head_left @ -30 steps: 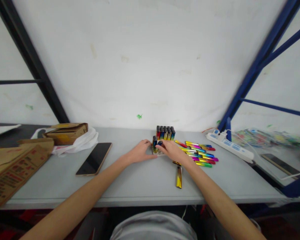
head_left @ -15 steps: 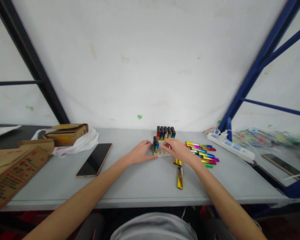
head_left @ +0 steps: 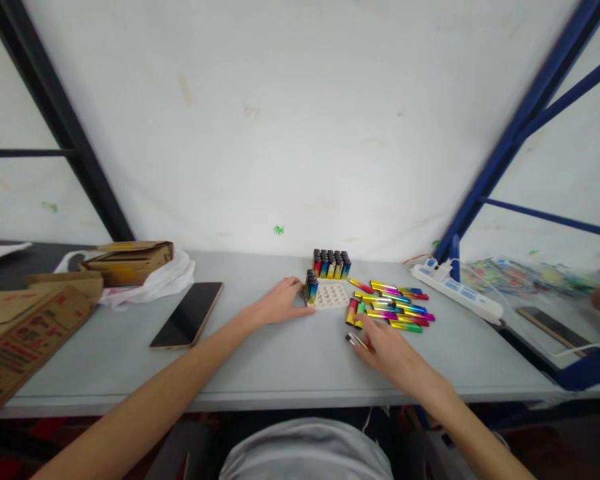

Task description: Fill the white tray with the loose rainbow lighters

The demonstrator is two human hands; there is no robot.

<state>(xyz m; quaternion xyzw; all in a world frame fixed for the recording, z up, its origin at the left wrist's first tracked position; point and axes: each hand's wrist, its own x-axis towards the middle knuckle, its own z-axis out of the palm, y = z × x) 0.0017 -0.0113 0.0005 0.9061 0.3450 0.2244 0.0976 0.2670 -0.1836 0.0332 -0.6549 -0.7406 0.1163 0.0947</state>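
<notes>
Right hand (head_left: 387, 350) closed loosely over a yellow lighter (head_left: 356, 341) lying on the grey table (head_left: 280, 367), apparently pinched at the fingertips. Left hand (head_left: 277, 307) resting flat, fingers touching the left edge of a white slotted tray (head_left: 333, 295). Loose coloured lighters (head_left: 395, 308) just right; phone (head_left: 187, 315) far left.

A grey table (head_left: 260, 367) stands against a white wall (head_left: 290, 120) between metal frames.

Lighter (head_left: 356, 341) mostly under right hand (head_left: 387, 350)
</notes>
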